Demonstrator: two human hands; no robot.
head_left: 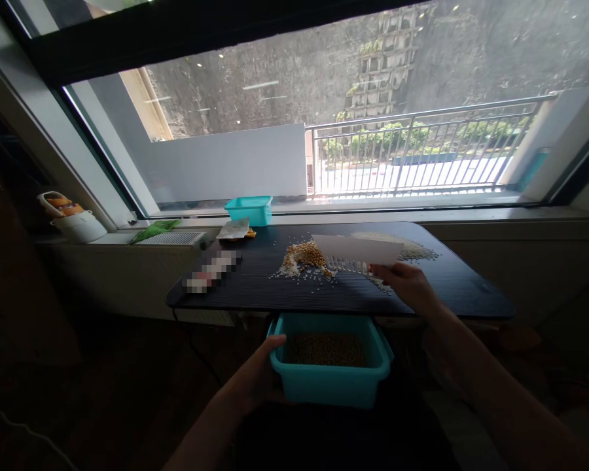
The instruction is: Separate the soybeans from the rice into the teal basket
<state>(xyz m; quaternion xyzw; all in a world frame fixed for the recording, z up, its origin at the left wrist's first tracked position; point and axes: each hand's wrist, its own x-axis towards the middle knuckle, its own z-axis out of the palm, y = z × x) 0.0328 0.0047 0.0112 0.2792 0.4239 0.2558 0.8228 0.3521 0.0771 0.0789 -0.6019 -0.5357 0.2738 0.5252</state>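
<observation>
My left hand (267, 369) is closed on the left rim of a teal plastic tub (331, 379), its thumb over the edge. Brownish beans or grains (326, 348) cover the tub's bottom. Above the table, my right hand (405, 284) pinches a white sheet (358, 250) by its lower right corner. The sheet's lower edge has a row of slots. Left of it lies a heap of yellow beans (307, 255) mixed with white rice-like grains. Behind and to the right of the sheet spreads a pile of white grains (417, 250), partly hidden.
A second teal tub (249, 210) stands at the back by the window. Near it are a crumpled paper (234, 229) and a blurred item (213, 271) on the dark table (265, 297). A white pot (80, 227) and green cloth (157, 230) sit at far left.
</observation>
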